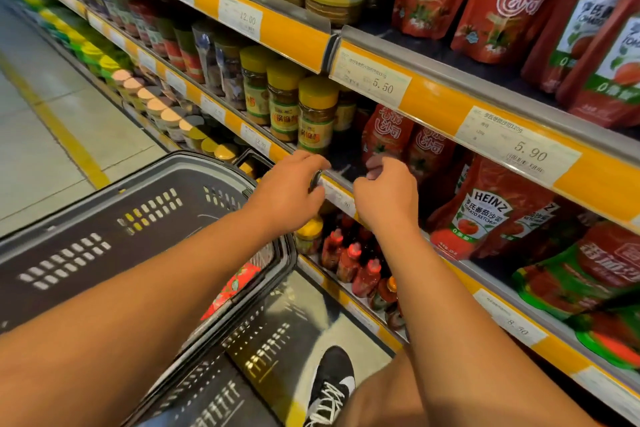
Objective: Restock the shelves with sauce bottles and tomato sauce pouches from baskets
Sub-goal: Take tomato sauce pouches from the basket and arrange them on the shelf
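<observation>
A: Closest to us are 2 bare arms, and under the left arm sits a grey basket [114, 218] with a red tomato pouch [237, 282] down inside it.

B: What are the hands doing?

A: The left hand [289, 189] pinches something small and dark at the shelf edge [341, 196]; I can't tell what. The right hand [386, 192], just beside it, has curled fingers. I can't tell if it holds anything.

B: How would the pouch feel?

A: Probably soft, squishy and slippery. I'd hold it near the top seam. More red pouches [388, 135] stand just behind the hands.
</observation>
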`<state>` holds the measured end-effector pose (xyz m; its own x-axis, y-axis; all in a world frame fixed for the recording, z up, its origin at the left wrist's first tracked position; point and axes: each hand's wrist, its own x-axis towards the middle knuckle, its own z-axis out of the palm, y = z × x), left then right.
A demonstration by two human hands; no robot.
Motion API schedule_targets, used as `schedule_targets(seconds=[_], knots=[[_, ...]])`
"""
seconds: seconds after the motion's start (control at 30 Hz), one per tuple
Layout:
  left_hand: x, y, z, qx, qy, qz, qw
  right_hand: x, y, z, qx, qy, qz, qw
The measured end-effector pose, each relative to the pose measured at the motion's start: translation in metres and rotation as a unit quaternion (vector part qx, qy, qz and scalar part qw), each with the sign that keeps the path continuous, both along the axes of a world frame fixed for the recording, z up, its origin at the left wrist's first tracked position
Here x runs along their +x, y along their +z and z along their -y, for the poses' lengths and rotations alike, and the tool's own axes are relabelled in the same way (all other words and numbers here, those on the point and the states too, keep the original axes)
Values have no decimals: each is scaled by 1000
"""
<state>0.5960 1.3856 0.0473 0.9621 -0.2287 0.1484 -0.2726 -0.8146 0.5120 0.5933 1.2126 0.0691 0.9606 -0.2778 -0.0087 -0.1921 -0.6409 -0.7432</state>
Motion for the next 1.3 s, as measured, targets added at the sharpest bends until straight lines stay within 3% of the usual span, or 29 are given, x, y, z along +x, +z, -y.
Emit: schedule_targets(seconds=[0.2, 0.43, 0.7, 0.87, 1.3], knots=[[-60, 15, -98, -47, 96, -39, 993, -19, 1, -52, -17, 153, 30, 988], [-123, 1, -212, -55, 213, -96, 971, -31, -13, -123, -50, 294, -47, 953], [-162, -55, -283, -74, 315, -199, 925, -35, -50, -196, -113, 373, -136, 911], [-156, -82, -290, -62, 310, -257, 913, -35, -78, -234, -152, 430, -181, 871], [-124, -147, -308, -40, 304, -392, 867, -8, -156, -279, -257, 450, -264, 814]])
